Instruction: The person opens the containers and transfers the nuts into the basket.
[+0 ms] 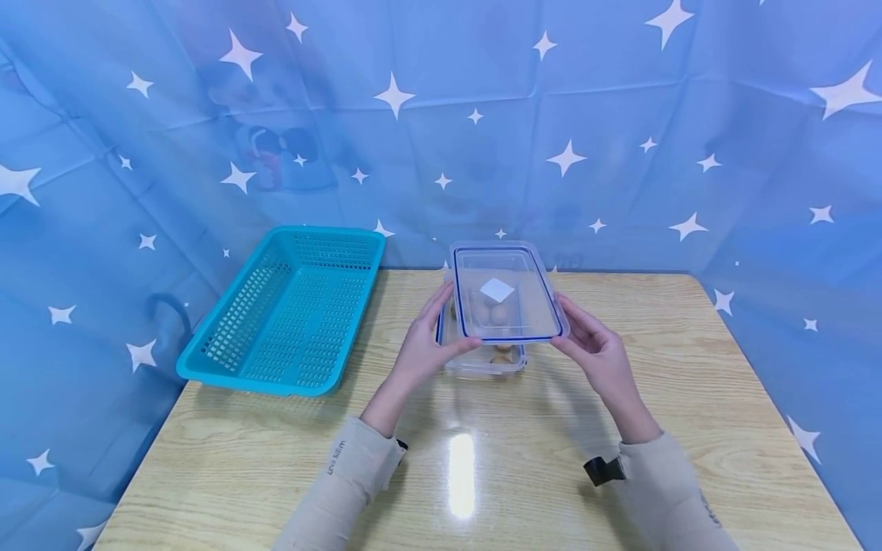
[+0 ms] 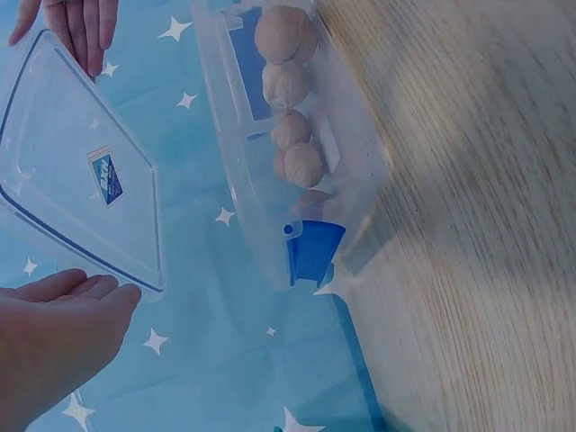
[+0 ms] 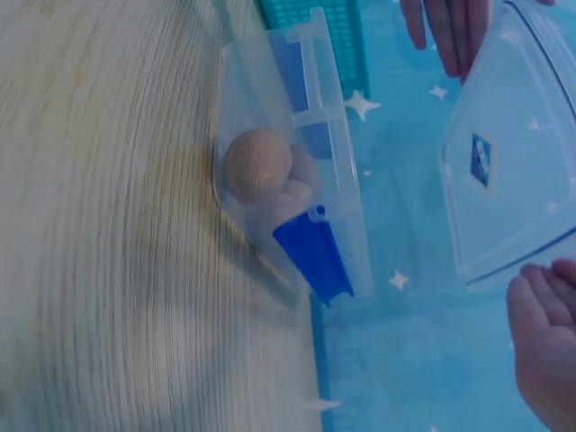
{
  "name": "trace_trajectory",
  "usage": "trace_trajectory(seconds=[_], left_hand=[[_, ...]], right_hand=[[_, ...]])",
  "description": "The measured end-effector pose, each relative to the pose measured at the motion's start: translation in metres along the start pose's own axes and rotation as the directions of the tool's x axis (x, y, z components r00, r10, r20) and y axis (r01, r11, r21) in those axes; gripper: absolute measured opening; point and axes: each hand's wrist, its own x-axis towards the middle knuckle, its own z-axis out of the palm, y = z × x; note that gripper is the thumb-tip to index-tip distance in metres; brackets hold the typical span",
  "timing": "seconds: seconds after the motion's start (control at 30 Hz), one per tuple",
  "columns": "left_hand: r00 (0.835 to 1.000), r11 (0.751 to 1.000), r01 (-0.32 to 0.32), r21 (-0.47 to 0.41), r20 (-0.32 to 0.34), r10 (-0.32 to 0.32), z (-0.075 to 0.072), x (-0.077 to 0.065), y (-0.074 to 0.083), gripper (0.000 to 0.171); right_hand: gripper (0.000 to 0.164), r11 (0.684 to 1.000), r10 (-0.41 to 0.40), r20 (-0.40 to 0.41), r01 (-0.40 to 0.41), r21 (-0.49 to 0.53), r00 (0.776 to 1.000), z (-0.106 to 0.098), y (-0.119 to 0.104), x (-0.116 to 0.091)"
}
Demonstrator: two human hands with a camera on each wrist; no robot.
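Observation:
Both hands hold a clear plastic lid [image 1: 527,302] with a blue seal by its opposite edges, above a clear food box [image 1: 478,366]. My left hand [image 1: 429,344] grips the lid's left side, thumb at the near corner. On the right side, my right hand [image 1: 596,348] grips it likewise. A white label [image 1: 497,289] shows on the lid from above; the left wrist view shows its printed blue face [image 2: 105,176]. Inside the box lie several round, wrinkled brown things that look like walnuts [image 2: 288,85]. Blue latches [image 3: 315,256] hang on the box's ends.
A turquoise perforated basket [image 1: 296,321] stands to the left on the wooden table [image 1: 524,474]. Behind the table hangs a blue cloth [image 1: 441,115] with white stars. Light reflects off the tabletop in front of the box.

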Motion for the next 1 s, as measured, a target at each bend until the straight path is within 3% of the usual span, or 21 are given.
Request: trace_trajectory(seconds=[0.13,0.27,0.5,0.8,1.0], left_hand=[[0.999,0.999,-0.04,0.008,0.007,0.04,0.005,0.002,0.001,0.116],[0.997,0.996,-0.078,0.032,0.018,0.077,0.014,0.004,0.003,0.107],[0.997,0.991,-0.055,0.126,0.052,0.048,0.035,0.005,0.011,0.109],[0.988,0.954,-0.133,0.271,0.109,0.107,0.061,0.009,0.013,0.11],[0.987,0.945,-0.121,0.303,0.14,0.082,0.078,0.011,0.014,0.11]], right_hand=[[0.054,0.999,0.037,0.006,-0.037,-0.034,0.999,-0.009,-0.004,-0.003],[0.048,0.997,0.029,-0.019,-0.03,-0.067,0.999,-0.019,-0.005,-0.006],[0.043,0.997,0.024,-0.084,-0.03,-0.076,0.996,-0.036,-0.007,-0.01],[0.041,0.98,0.071,-0.169,-0.1,-0.17,0.983,-0.059,-0.011,-0.02],[0.047,0.987,0.087,-0.118,-0.101,-0.125,0.989,-0.078,-0.009,-0.028]])
